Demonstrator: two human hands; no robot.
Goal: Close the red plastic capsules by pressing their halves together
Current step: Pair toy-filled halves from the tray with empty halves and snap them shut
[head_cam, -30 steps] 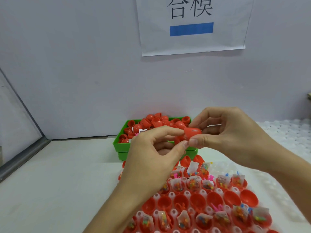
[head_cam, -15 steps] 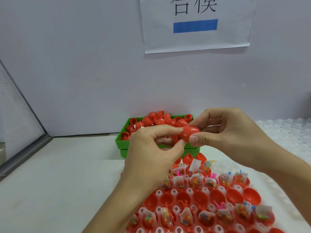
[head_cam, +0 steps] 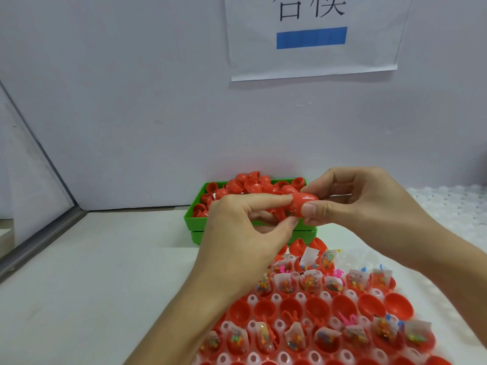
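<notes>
A red plastic capsule (head_cam: 303, 201) is held in the air between both hands, in front of the green bin. My left hand (head_cam: 245, 233) pinches its left end between forefinger and thumb. My right hand (head_cam: 361, 209) pinches its right half, thumb below and fingers above. The seam between the halves is hidden by the fingertips. Below lies a white holder tray (head_cam: 353, 295) with several open red capsule halves (head_cam: 342, 305), many holding small packets of coloured toys (head_cam: 308, 281).
A green bin (head_cam: 196, 219) heaped with loose red capsule halves (head_cam: 250, 184) stands against the back wall. White bubbled sheeting (head_cam: 456, 204) lies at the right. A paper sign (head_cam: 311, 35) hangs on the wall. A metal rail (head_cam: 39, 238) runs along the table's left.
The view has shifted slightly. Both hands keep their pinch on the capsule, which has moved a little up and to the right; my left fingertips sit closer to my right thumb.
</notes>
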